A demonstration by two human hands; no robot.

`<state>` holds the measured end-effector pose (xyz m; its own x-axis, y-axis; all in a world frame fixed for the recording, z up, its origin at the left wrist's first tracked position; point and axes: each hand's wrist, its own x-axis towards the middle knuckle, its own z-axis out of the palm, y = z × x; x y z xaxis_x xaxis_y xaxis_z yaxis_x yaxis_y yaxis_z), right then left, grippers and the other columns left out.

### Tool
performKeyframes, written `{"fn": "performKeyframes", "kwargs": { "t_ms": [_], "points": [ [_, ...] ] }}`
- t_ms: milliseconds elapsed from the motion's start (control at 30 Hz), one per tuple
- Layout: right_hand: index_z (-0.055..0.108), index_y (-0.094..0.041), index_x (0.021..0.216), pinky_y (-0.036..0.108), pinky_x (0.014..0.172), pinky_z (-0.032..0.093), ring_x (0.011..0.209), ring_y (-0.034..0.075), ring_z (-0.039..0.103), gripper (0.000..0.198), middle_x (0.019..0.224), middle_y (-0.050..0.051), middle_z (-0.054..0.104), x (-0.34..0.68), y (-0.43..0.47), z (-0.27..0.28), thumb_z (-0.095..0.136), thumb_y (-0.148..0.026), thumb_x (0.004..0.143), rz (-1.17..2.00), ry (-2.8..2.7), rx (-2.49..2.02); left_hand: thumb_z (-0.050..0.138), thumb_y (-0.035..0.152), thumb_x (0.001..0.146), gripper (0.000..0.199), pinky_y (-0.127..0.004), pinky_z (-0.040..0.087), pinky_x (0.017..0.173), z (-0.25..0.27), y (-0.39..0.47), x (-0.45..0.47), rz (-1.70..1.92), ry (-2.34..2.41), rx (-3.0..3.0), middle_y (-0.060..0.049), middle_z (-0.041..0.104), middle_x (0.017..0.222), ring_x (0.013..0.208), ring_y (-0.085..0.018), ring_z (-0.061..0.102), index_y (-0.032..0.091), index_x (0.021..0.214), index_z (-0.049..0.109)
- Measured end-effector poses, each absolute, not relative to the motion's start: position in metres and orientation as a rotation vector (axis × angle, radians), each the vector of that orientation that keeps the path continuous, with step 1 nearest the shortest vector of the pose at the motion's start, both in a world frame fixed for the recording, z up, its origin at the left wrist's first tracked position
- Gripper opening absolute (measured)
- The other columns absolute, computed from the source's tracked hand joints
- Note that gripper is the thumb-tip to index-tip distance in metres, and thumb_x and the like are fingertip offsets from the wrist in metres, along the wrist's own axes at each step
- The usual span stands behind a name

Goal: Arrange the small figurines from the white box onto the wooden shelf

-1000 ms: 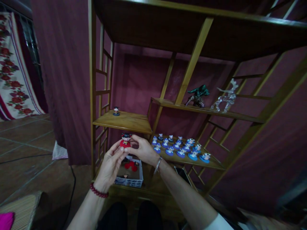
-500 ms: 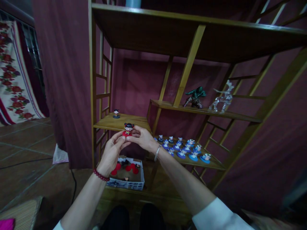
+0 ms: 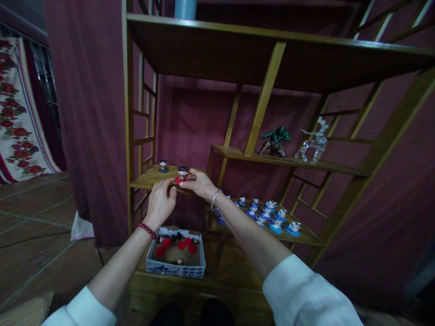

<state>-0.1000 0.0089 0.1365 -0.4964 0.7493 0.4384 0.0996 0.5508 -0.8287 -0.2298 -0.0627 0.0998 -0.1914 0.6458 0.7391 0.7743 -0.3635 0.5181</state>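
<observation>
A small figurine [image 3: 182,173] with black hair buns and a red round base is held upright at the front edge of the left wooden shelf [image 3: 147,181]. My right hand [image 3: 201,184] grips its base from the right, thumb in front. On the other side, my left hand [image 3: 160,203] has its fingertips close to the base, thumb apart from the fingers; whether they touch it is hard to see. A similar figurine [image 3: 163,166] on a dark base stands farther back on that shelf.
Below, an open cardboard box [image 3: 176,270] holds red discs and small dark figures. Several blue-based figurines [image 3: 276,225] stand in rows on the lower right shelf. Above them are a green-caped figure [image 3: 277,139] and a clear deer statue [image 3: 314,142]. A wooden post [image 3: 265,99] divides the compartments.
The red-based figurine has moved from in front of the shelf to its edge. My left hand has loosened and drawn slightly down and away, while my right keeps its hold. The view has shifted slightly.
</observation>
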Motion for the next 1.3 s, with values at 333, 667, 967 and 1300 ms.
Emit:
{"fn": "performKeyframes", "kwargs": {
  "t_ms": [333, 667, 967, 1300],
  "points": [
    [0.054, -0.018, 0.092, 0.026, 0.069, 0.046, 0.073, 0.012, 0.059, 0.036, 0.08, 0.0, 0.064, -0.108, 0.064, 0.129, 0.068, -0.021, 0.058, 0.817, -1.976, -0.828, 0.026, 0.028, 0.085, 0.039, -0.034, 0.026, 0.101, 0.11, -0.027, -0.247, -0.903, -1.611, -2.058, -0.009, 0.057, 0.113, 0.113, -0.016, 0.043, 0.012, 0.109, 0.052],
    [0.054, -0.017, 0.084, 0.023, 0.064, 0.044, 0.067, 0.011, 0.056, 0.036, 0.071, -0.002, 0.06, -0.119, 0.085, 0.132, 0.07, -0.016, 0.052, 0.753, -1.96, -1.009, 0.023, 0.036, 0.085, 0.048, -0.038, 0.025, 0.099, 0.117, 0.002, -0.256, -0.539, -1.805, -2.165, -0.014, 0.044, 0.127, 0.123, -0.023, 0.03, 0.009, 0.118, 0.045],
    [0.055, -0.019, 0.084, 0.021, 0.062, 0.042, 0.065, 0.01, 0.054, 0.033, 0.071, -0.004, 0.06, -0.129, 0.108, 0.127, 0.069, -0.016, 0.054, 0.619, -1.981, -1.105, 0.019, 0.04, 0.084, 0.053, -0.041, 0.024, 0.098, 0.117, 0.012, -0.259, -0.487, -1.94, -2.18, -0.018, 0.038, 0.13, 0.123, -0.025, 0.03, 0.007, 0.117, 0.045],
    [0.056, -0.018, 0.096, 0.021, 0.059, 0.04, 0.066, 0.011, 0.054, 0.041, 0.077, -0.001, 0.06, -0.139, 0.125, 0.125, 0.068, -0.024, 0.058, 0.475, -2.054, -1.155, 0.019, 0.039, 0.084, 0.053, -0.04, 0.023, 0.099, 0.119, 0.011, -0.255, -0.425, -1.986, -2.151, -0.015, 0.037, 0.132, 0.123, -0.024, 0.031, 0.009, 0.121, 0.043]
  ]
}}
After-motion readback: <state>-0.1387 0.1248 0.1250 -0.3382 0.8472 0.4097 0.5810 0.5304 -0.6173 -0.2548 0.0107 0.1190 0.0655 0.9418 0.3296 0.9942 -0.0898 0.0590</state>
